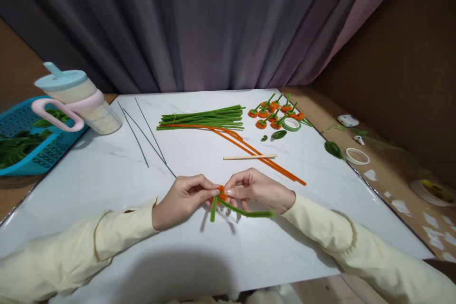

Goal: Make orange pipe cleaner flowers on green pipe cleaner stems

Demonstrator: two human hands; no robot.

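My left hand (185,197) and my right hand (258,188) meet at the middle front of the white board (107,185). Together they pinch a small orange pipe-cleaner coil (223,194) with green pipe-cleaner ends (245,212) hanging from it. One green end points down under my left fingers, the other trails right below my right hand. Both sleeves are pale yellow.
Behind the hands lie a wooden stick (249,156), long orange pipe cleaners (263,159), a bundle of green pipe cleaners (201,118), thin wires (146,135), several finished orange pieces (274,111) and a green tape roll (292,124). A lidded cup (80,99) and a blue basket (24,135) stand left.
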